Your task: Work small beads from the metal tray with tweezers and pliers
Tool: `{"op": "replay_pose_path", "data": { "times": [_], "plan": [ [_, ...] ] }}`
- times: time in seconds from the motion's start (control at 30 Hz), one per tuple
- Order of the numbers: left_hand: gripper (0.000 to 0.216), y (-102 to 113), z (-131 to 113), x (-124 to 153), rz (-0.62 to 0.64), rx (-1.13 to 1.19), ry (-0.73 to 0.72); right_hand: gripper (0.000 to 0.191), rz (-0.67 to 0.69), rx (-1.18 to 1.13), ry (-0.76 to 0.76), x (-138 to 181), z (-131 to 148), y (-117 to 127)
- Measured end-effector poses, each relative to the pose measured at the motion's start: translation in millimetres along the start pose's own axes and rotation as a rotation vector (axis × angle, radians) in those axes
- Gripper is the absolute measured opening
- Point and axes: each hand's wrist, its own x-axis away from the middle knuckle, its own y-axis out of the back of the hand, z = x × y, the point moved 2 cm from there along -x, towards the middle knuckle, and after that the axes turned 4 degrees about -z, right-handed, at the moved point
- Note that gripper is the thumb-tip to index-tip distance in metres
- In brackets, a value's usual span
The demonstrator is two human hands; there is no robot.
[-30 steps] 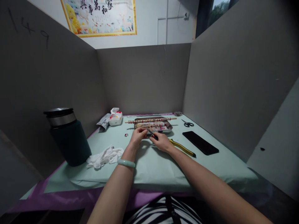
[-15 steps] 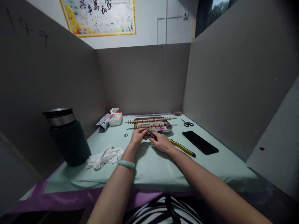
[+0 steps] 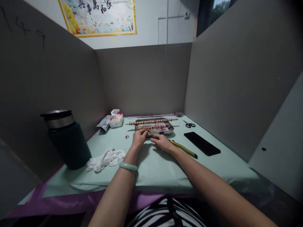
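My left hand (image 3: 139, 137), with a pale green bangle (image 3: 128, 166) on its wrist, is closed in a pinch at the near edge of the metal tray (image 3: 170, 132). What lies between its fingertips is too small to make out. My right hand (image 3: 162, 142) is closed around a slim pointed metal tool (image 3: 151, 133), whose tip points toward the left fingertips. Small beads (image 3: 156, 127) in gold, white and red fill the tray. Across it rests a wooden stick (image 3: 151, 121) carrying several beaded rings. One small beaded ring (image 3: 127, 136) lies left of my left hand.
Yellow-handled pliers (image 3: 184, 149) lie by my right wrist, with a black phone (image 3: 202, 143) and scissors (image 3: 189, 124) farther right. A dark green bottle (image 3: 68, 142), crumpled white cloth (image 3: 105, 159) and tissue pack (image 3: 116, 119) stand left. Grey panels (image 3: 144, 82) enclose the table.
The tool in my right hand has turned, so its dark part no longer shows and it looks thinner. Both hands stay close together at the tray; the view has shifted slightly.
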Motion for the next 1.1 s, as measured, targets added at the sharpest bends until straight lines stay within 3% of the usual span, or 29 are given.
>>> {"op": "replay_pose_path", "data": {
  "times": [0.13, 0.23, 0.63, 0.87, 1.1],
  "plan": [
    [0.017, -0.9, 1.3, 0.3, 0.043, 0.140, 0.079, 0.030, -0.038, 0.027, 0.012, 1.3, 2.4, 0.9],
    [0.017, -0.5, 6.1, -1.2, 0.028, 0.081, 0.058, 0.029, -0.118, 0.179, 0.039, 3.6, 2.4, 0.9],
    [0.020, 0.4, 3.5, 0.4, -0.063, -0.170, -0.030, 0.034, -0.158, 0.441, 0.003, 4.0, -0.3, -7.6],
    [0.015, 1.1, -7.4, 4.0, -0.151, -0.233, -0.107, 0.028, -0.059, 0.295, -0.017, -1.7, 3.6, -6.4],
    [0.023, -0.7, -3.1, 1.8, 0.018, -0.021, 0.002, 0.031, -0.187, 0.350, 0.013, 0.6, -0.3, -6.8]
  ]
}}
